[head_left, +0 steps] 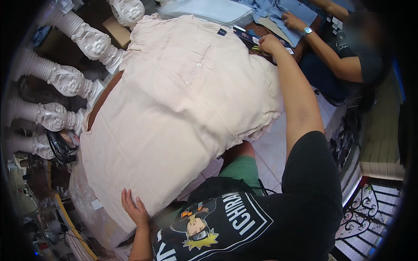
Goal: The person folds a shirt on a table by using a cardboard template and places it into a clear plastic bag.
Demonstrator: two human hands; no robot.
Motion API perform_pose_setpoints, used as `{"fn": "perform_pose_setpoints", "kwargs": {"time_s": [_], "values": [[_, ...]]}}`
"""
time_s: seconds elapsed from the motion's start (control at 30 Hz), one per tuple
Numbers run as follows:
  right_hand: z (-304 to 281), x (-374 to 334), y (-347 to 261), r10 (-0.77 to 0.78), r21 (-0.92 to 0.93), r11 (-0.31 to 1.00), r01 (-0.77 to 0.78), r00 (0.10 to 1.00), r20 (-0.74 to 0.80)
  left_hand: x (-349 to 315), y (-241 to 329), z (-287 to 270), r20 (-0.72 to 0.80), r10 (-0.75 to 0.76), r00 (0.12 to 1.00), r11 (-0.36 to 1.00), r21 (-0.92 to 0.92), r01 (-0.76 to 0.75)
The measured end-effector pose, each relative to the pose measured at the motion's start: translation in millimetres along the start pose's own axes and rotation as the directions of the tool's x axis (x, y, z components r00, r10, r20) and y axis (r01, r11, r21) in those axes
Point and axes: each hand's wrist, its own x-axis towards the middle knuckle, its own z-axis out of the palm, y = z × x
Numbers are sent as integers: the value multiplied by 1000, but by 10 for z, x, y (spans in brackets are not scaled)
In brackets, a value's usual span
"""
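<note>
The person wears a loose black T-shirt [287, 235] whose short, wide right sleeve [311, 167] is plain, with the arm bare below it. Across the front runs a large print: a cartoon figure [200, 228] with spiky yellow hair, a dark headband and touches of orange, next to bold white block lettering [237, 213] inside angular white border lines [262, 211]. Below the hem show green shorts [244, 169], and the left hand [137, 213] and right hand [271, 44] are bare.
</note>
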Motion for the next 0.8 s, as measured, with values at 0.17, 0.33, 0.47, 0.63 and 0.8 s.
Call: {"fn": "perform_pose_setpoints", "kwargs": {"time_s": [0.17, 0.33, 0.47, 0.63, 0.8], "values": [[-101, 323, -56, 50, -271, 960, -69, 996, -76, 71, 7, 29, 20, -6, 1000, 1000, -29, 6], [-243, 360, -339, 143, -303, 947, -105, 984, 108, 31, 9, 10, 24, -18, 1000, 1000, 7, 18], [-485, 222, -411, 47, -369, 925, 91, 936, 348, 12, 27, 0, 38, -40, 998, 999, -16, 41], [-459, 502, -555, 31, -178, 983, -33, 999, -13, 40, 63, -8, 56, -41, 998, 999, -10, 42], [86, 794, -934, -371, -200, 928, 315, 736, -566, 38, 22, 2, 47, -54, 997, 998, -7, 54]]}}
